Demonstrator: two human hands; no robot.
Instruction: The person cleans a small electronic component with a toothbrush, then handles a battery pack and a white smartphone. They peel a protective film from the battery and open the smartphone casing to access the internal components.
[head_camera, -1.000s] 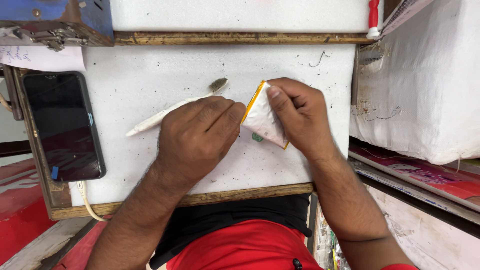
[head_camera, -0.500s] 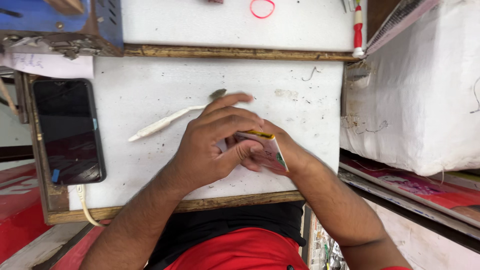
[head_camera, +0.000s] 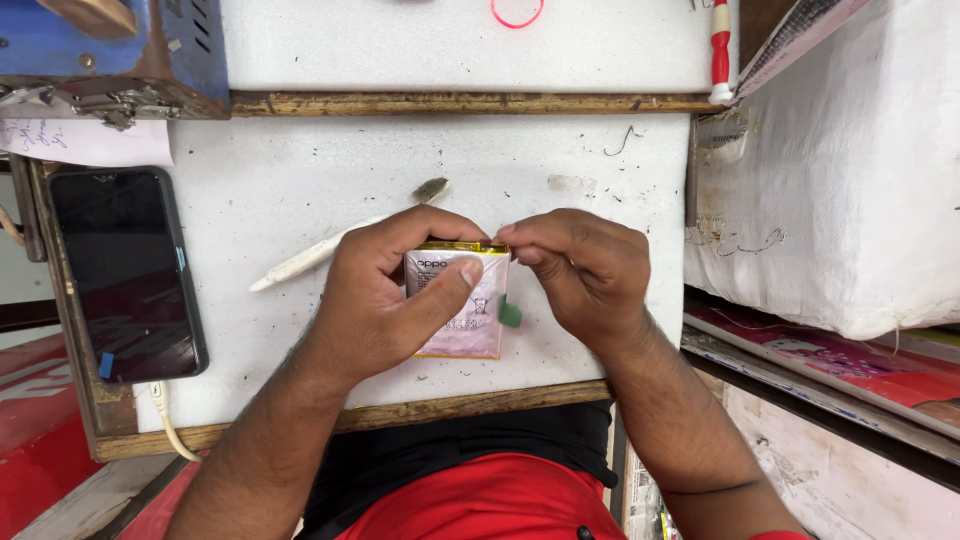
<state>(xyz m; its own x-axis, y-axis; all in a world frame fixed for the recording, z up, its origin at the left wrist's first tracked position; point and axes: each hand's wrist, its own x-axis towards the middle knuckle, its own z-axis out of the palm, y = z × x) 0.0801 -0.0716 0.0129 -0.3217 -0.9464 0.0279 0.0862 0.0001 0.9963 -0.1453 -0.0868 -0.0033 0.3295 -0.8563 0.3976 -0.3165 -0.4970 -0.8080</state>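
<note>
Near the white tabletop's (head_camera: 300, 200) wooden near edge, the left hand (head_camera: 385, 300) grips a pale flat battery pack (head_camera: 465, 320) while the right hand's (head_camera: 585, 275) fingers (head_camera: 525, 240) pinch its top right corner.

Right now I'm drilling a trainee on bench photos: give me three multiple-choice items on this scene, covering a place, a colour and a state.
1. Where does the smartphone lie?
A. left edge of the bench
B. right of the hands
C. under the battery

2. What colour is the loop on the far shelf?
A. blue
B. red
C. black

3. How is the flat battery held?
A. lying untouched
B. left hand only
C. between both hands

Answers:
1 A, it sits far left, cable plugged in.
2 B, a thin red ring.
3 C, left thumb across it, right hand pinching its top edge.
</note>
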